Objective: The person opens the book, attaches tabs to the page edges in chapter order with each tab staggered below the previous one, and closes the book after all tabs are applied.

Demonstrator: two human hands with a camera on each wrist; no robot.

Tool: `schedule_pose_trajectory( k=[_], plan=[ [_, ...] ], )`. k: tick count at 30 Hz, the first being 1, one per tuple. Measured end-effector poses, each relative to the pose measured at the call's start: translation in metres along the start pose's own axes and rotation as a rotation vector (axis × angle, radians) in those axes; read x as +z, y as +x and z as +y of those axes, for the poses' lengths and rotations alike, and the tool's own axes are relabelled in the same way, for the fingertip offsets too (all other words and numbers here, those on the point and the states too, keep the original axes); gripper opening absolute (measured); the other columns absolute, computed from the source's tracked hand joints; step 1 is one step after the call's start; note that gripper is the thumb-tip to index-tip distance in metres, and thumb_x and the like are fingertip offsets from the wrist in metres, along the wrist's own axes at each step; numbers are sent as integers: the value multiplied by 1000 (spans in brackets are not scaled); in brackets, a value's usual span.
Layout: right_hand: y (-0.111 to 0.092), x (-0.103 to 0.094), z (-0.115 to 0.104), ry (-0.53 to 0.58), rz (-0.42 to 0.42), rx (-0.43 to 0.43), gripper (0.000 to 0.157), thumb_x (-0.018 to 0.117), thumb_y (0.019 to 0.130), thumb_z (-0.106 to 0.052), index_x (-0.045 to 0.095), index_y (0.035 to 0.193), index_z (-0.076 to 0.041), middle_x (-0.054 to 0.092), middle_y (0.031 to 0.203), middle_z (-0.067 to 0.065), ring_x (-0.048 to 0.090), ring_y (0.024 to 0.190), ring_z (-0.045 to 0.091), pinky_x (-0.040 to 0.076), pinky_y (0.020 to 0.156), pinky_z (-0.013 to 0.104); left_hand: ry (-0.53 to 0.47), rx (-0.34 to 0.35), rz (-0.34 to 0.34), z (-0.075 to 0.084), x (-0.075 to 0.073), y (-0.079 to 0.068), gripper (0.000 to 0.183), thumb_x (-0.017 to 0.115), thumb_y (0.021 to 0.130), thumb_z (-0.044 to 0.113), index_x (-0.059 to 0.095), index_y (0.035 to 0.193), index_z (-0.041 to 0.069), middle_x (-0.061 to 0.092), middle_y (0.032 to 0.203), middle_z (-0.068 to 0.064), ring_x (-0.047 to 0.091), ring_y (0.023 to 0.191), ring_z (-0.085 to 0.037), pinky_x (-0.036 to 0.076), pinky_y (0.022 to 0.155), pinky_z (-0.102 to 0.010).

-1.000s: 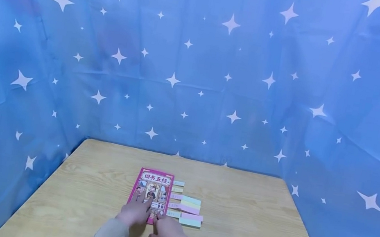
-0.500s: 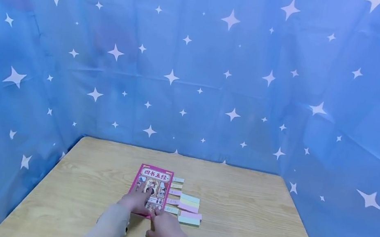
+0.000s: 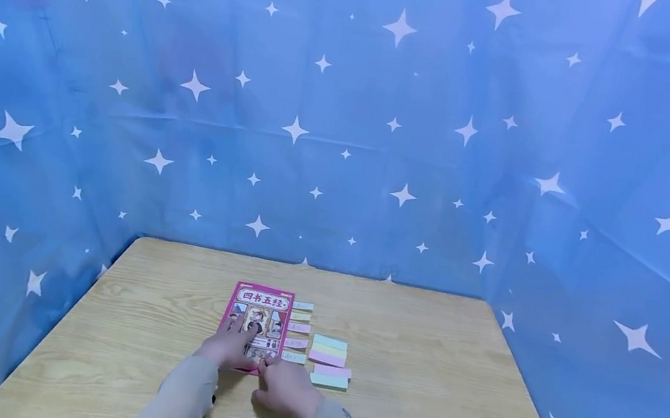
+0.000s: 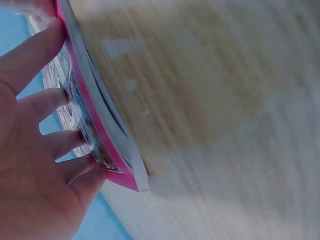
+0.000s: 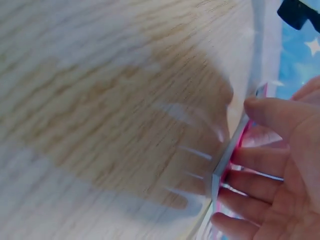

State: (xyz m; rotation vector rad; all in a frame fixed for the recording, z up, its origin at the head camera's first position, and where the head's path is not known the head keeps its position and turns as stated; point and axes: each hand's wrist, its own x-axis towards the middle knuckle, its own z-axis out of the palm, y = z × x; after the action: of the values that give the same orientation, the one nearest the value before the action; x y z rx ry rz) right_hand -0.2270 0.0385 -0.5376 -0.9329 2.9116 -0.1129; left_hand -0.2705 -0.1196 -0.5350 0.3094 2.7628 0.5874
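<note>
A pink-bordered book [image 3: 261,298] with a cartoon cover lies flat on the wooden table. Paper index tabs [image 3: 298,327] stick out of its right side. Across the lower left of the cover my left hand [image 3: 227,349] rests with fingers spread. In the left wrist view its thumb reaches the near edge of the book [image 4: 100,115]. My right hand [image 3: 287,386] touches the lower right corner. Seen from the right wrist, the fingers lie loosely extended against the cover, and the thumb is at the near edge of the book [image 5: 227,155].
Right of the book lie sticky-note pads: a green, yellow and pink group [image 3: 328,350], and a pink and green pair [image 3: 331,376] nearer me. A blue star-patterned curtain [image 3: 347,130] surrounds the table [image 3: 447,373] at the back and sides.
The head view has shifted slightly. The book has slid a little away from me and slightly left relative to the sticky-note pads, with both hands staying on it.
</note>
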Motion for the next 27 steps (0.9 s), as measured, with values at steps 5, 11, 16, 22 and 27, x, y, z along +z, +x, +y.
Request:
schedule_pose_trajectory(
  k=[5, 11, 16, 22, 27],
  plan=[
    [-1, 2, -6, -37, -21, 19, 37, 61, 74, -47, 65, 95, -16, 55, 119, 3, 58, 93, 18, 51, 61, 28, -32, -6, 4, -2, 0, -4, 83, 70, 68, 43, 35, 136, 11, 13, 143, -23, 7, 128, -43, 17, 97, -60],
    [0, 1, -10, -126, -8, 6, 42, 62, 71, -51, 65, 95, -17, 56, 118, 0, 58, 88, 16, 50, 58, 27, -29, -8, 7, -4, -1, 0, 82, 72, 66, 41, 38, 134, 11, 14, 142, -23, 8, 127, -44, 17, 98, -60],
    [7, -7, -4, -135, -33, -3, 37, 62, 70, -53, 63, 85, -20, 59, 104, -6, 56, 73, 12, 44, 50, 26, -29, 23, 34, -7, -6, 6, 76, 73, 66, 34, 42, 132, 11, 19, 141, -24, 12, 127, -43, 19, 98, -57],
    [17, -19, 4, -174, -24, 7, 54, 59, 73, -52, 56, 118, -23, 53, 121, -1, 52, 103, 22, 47, 72, 42, -28, 35, 70, -9, -18, 10, 75, 73, 66, 31, 43, 132, 13, 27, 138, -22, 22, 125, -41, 27, 95, -56],
    [24, -31, 11, -221, 32, -2, 52, 57, 75, -53, 57, 118, -23, 49, 126, 1, 49, 109, 24, 46, 78, 45, -13, 49, 80, -11, -27, 16, 70, 71, 69, 36, 45, 130, 15, 31, 137, -21, 28, 123, -41, 28, 93, -59]
  ],
)
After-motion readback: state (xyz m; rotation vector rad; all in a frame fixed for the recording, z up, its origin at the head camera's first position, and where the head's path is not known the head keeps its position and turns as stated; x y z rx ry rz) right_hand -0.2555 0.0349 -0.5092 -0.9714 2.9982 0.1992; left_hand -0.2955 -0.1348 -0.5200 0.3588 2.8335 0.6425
